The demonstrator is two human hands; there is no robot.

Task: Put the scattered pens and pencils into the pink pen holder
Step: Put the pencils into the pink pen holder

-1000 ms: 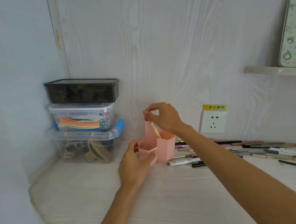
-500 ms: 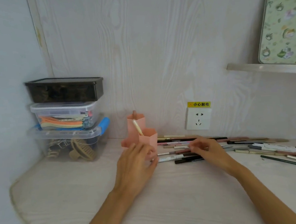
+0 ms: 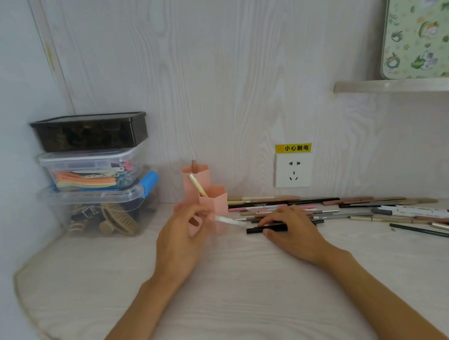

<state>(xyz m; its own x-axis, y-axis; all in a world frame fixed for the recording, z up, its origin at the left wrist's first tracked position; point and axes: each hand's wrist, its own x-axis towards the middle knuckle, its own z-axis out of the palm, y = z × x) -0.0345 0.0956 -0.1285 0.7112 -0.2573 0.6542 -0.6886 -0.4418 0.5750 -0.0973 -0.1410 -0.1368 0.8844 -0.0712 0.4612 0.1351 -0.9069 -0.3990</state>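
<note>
The pink pen holder stands on the white table near the back wall. A brown pen and a cream pencil stick out of it. My left hand is just in front of the holder, fingers pinched on the end of a blurred white pen that is tilted beside the holder's base. To the right, my right hand lies on the table with thumb and fingers closed on a black pen. Several scattered pens and pencils lie along the wall to the right.
Three stacked plastic boxes fill the back left corner. A wall socket sits behind the pens. A shelf at upper right carries a green patterned board. The table's curved edge runs down the left.
My right hand came down from the holder's top to the pile and closed on the black pen. My left hand let go of the holder and took the white pen's end.
</note>
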